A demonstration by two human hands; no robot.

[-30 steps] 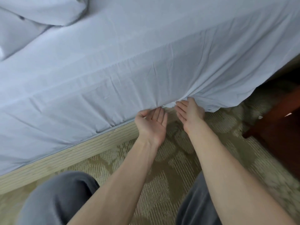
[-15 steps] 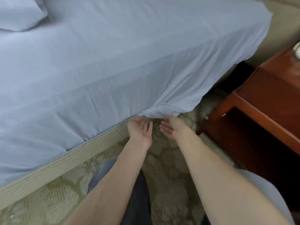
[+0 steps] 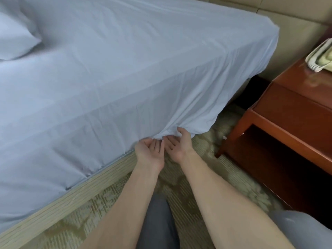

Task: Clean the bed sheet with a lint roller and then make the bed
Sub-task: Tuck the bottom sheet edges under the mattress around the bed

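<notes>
A person kneeling beside a bed reaches both hands, palms up, to the loose lower edge of a pale blue sheet (image 3: pixel 125 78) near the bed's corner. The sheet lies spread over the mattress and hangs down its side. To the left its hem runs along the top of the beige striped base (image 3: pixel 53 203). By the corner it drops free in a bunched fold above the patterned carpet (image 3: pixel 107 212).

The left hand (image 3: pixel 149 151) is spread, with fingers straight and fingertips at the hem. The right hand (image 3: pixel 177 144), just beside it, is also spread. Its thumb is raised against the hanging fold and its fingers point under the fabric. Neither hand plainly pinches the cloth.

A pillow (image 3: pixel 14 38) in the same blue rests on the sheet at upper left. A grey-trousered knee (image 3: pixel 158 221) shows between the forearms. A red-brown wooden desk (image 3: pixel 296 114) stands to the right, apart from the bed, with a striped cloth-like item (image 3: pixel 321 56) on top at the frame's edge. A padded beige wall (image 3: pixel 296 15) rises behind.
</notes>
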